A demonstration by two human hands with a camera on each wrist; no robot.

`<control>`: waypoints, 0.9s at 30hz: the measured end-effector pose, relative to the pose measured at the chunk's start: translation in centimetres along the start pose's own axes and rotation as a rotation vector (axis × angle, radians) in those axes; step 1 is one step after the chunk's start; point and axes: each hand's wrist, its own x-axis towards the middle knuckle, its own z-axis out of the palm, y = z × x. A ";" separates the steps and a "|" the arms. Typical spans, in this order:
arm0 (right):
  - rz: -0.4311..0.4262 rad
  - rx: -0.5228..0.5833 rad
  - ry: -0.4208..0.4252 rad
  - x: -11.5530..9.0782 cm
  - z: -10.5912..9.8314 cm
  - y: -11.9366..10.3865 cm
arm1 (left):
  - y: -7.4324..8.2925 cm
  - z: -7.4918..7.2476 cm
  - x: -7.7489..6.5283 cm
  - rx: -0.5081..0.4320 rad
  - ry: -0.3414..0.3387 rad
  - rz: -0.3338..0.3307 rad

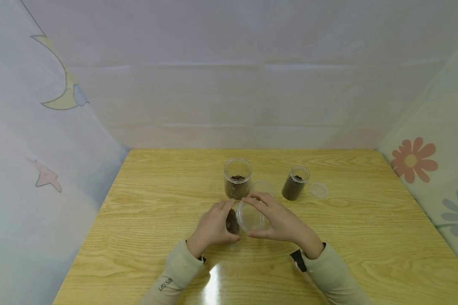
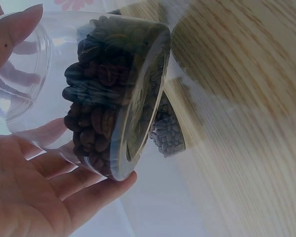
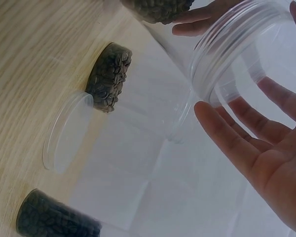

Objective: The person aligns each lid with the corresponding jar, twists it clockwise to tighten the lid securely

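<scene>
A clear jar with dark coffee beans (image 2: 96, 84) in its base end is held tilted between both hands, above the front middle of the table. My left hand (image 1: 215, 223) grips it around the side, thumb and fingers on opposite sides. My right hand (image 1: 280, 220) spans the clear ridged rim end (image 3: 237, 44), its fingers showing through the plastic. I cannot tell whether a lid sits on that end. Just behind the hands stands a wide jar (image 1: 238, 178), uncovered and partly filled with beans. A narrower uncovered jar (image 1: 293, 184) of dark beans is further right.
A translucent lid (image 1: 264, 187) lies between the two standing jars, partly behind my right hand. Another small lid (image 1: 319, 190) lies right of the narrow jar. The wooden table (image 1: 156, 182) meets printed cloth walls at its back and sides.
</scene>
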 end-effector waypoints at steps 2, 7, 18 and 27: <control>0.003 -0.007 0.011 0.0 0.0 -0.1 | 0.0 0.0 0.0 0.004 0.002 0.000; 0.044 -0.014 0.017 0.0 -0.1 -0.3 | 0.0 0.0 0.0 0.012 0.005 0.001; 0.117 -0.046 0.040 0.2 0.2 -0.9 | 0.1 0.0 -0.1 0.027 0.005 -0.001; 0.166 -0.058 0.063 0.3 0.6 -0.9 | 0.1 0.1 -0.1 0.038 0.012 0.004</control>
